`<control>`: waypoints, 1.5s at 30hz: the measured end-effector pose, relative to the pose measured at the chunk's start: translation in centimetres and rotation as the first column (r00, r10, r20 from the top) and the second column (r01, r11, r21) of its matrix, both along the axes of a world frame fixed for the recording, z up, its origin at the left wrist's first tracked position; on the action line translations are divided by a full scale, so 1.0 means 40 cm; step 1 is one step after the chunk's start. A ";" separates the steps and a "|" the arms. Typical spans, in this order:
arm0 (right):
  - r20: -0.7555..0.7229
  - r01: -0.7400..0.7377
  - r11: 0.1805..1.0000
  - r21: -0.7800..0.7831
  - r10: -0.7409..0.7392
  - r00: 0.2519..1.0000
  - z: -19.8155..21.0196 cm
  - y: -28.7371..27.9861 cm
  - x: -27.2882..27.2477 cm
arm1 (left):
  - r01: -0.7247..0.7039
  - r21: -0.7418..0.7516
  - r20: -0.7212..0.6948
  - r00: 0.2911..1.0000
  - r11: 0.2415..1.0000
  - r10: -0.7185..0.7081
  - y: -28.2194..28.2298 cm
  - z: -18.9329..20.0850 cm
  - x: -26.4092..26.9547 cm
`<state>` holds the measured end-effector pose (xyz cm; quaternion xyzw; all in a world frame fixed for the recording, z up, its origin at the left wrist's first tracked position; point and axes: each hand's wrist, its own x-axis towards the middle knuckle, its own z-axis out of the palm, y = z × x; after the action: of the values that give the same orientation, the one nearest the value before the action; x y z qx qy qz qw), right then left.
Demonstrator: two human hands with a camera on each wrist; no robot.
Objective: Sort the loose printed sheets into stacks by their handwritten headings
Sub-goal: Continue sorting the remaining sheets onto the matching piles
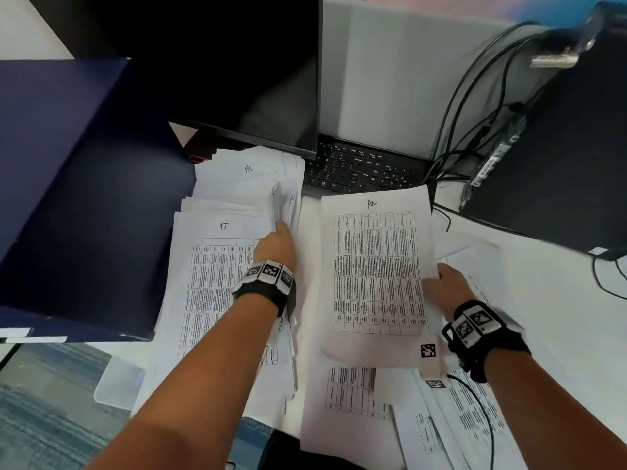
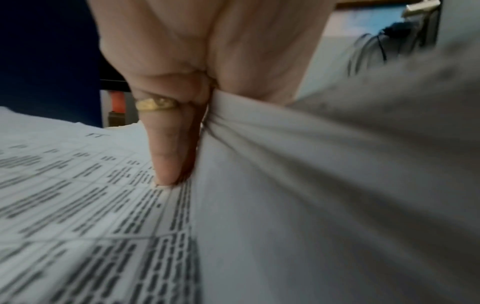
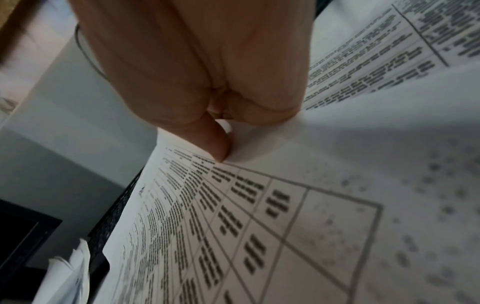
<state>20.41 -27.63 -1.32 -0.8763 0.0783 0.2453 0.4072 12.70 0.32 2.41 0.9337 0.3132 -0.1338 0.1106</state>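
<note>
A stack headed "IT" [image 1: 217, 266] lies on the desk at left, with a stack headed "HR" [image 1: 251, 174] behind it. My left hand [image 1: 280, 228] rests over the IT stack and pinches the raised edge of a bundle of sheets [image 1: 285, 201]; in the left wrist view a ringed finger [image 2: 166, 156] presses against that fold of bundled sheets [image 2: 311, 185]. My right hand [image 1: 437, 276] holds a printed sheet headed "HR" [image 1: 373, 266] by its right edge, above the desk. Its thumb [image 3: 215, 144] lies on top of the printed sheet [image 3: 207, 226]. Loose sheets [image 1: 441, 418] lie spread beneath.
A dark blue box [image 1: 68, 181] stands at the left, touching the stacks. A monitor [image 1: 220, 79] and a black keyboard [image 1: 363, 167] sit behind the papers. A black computer tower [image 1: 559, 147] with cables [image 1: 475, 96] stands at the right on the white desk [image 1: 559, 300].
</note>
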 end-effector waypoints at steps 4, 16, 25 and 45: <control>-0.018 -0.023 0.999 0.027 0.024 1.000 -0.001 -0.015 0.007 | -0.079 -0.125 0.153 0.983 0.989 0.098 0.039 0.015 -0.043; -0.102 0.014 0.975 0.221 0.008 0.995 0.036 0.163 0.036 | -0.187 -0.467 0.434 0.803 0.864 0.408 0.189 0.123 -0.202; 0.007 -0.294 0.930 -0.222 0.303 0.953 0.089 0.437 0.012 | -0.224 -0.560 0.428 0.746 0.798 0.510 0.278 0.181 -0.267; -0.105 -0.423 0.899 -0.116 0.413 0.905 0.047 0.603 -0.014 | -0.175 -0.593 0.379 0.801 0.786 0.464 0.256 0.176 -0.221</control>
<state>19.84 -3.52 0.58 -0.8882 -0.0793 0.3549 0.2809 3.85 10.56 9.47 0.7970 0.3828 0.0562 0.4637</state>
